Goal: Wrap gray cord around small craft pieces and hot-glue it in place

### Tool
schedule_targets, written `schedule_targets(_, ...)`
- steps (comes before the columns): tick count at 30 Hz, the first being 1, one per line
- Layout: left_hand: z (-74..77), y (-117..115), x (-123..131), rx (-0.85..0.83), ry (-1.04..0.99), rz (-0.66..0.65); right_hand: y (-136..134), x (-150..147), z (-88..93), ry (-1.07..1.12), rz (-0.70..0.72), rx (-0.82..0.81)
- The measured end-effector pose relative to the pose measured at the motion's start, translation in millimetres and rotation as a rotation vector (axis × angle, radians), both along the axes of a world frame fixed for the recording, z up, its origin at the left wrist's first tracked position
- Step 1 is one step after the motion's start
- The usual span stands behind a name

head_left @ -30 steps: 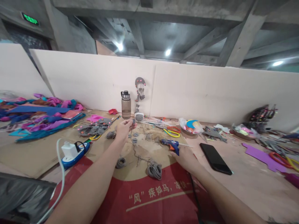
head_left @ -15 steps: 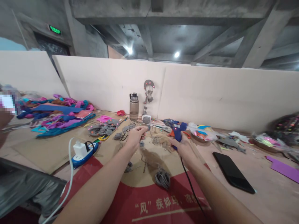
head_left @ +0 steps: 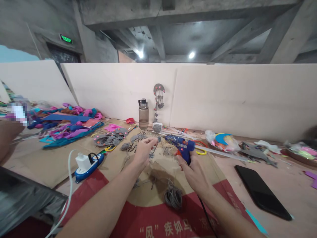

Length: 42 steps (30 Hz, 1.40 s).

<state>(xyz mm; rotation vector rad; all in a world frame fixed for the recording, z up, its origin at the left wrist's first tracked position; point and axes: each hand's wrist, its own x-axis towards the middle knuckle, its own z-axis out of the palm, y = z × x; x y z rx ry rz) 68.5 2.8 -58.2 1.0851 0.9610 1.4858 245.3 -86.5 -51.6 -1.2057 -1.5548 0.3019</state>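
My right hand (head_left: 194, 170) grips a blue hot glue gun (head_left: 180, 145) by its handle, nozzle pointing left at my other hand. My left hand (head_left: 143, 152) pinches a small grey piece (head_left: 158, 139) strung on grey cord, held just off the nozzle tip. The cord hangs down toward a coil of grey cord (head_left: 172, 196) on the cardboard sheet (head_left: 119, 158). The gun's black cable (head_left: 205, 211) runs back under my right forearm.
A water bottle (head_left: 143, 114) and a grey hanging ornament (head_left: 158, 97) stand by the white partition. Grey felt cutouts (head_left: 109, 138), yellow-handled scissors (head_left: 199, 150), a black phone (head_left: 262, 191), a blue power strip (head_left: 88, 162) and coloured foam scraps (head_left: 66, 122) lie around. Another person's arm (head_left: 8, 135) shows at left.
My right hand picked the glue gun up off the table and brought its nozzle to the piece in my left hand. The view swung left.
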Motion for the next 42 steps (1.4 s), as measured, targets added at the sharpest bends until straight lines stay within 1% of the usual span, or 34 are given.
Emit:
schedule_targets(3, 1.2, -3.5, 0.8, -0.018, -0.042, 0.003, -0.5, -1.7, 0.4, -0.061, 0.036, -0.011)
schedule_targets(7, 1.3, -4.7, 0.7, -0.028, -0.073, -0.006, -0.7, -4.9, -0.1, -0.082, 0.04, -0.033)
schedule_targets(11, -0.7, -3.4, 1.1, -0.027, -0.057, 0.009, -0.3, -5.8, -0.3, -0.119, 0.027, -0.049)
schedule_targets(15, -2.0, -3.9, 2.2, 0.004, -0.035, 0.0, -0.3, -5.5, 0.4, -0.124, 0.046, -0.053)
schedule_targets(19, 0.4, -7.9, 3.2, 0.041, 0.017, 0.009, -0.8, -6.0, -0.2, -0.132, 0.038, -0.061)
schedule_targets(24, 3.6, -11.8, 3.9, 0.089, 0.032, 0.019, -2.3, -7.6, -0.3, -0.151, 0.014, -0.096)
schedule_targets(34, 6.0, -12.9, 3.6, 0.1, 0.021, 0.045, -3.3, -7.7, -0.1, -0.177, 0.005, -0.083)
schedule_targets(39, 2.8, -11.2, 3.5, 0.07, 0.034, 0.009, -4.0, -7.7, -2.1, -0.183, 0.003, -0.093)
schedule_targets(42, 3.9, -11.8, 3.8, 0.082, 0.047, 0.022, -3.4, -7.0, -2.5, -0.194, 0.007, -0.083)
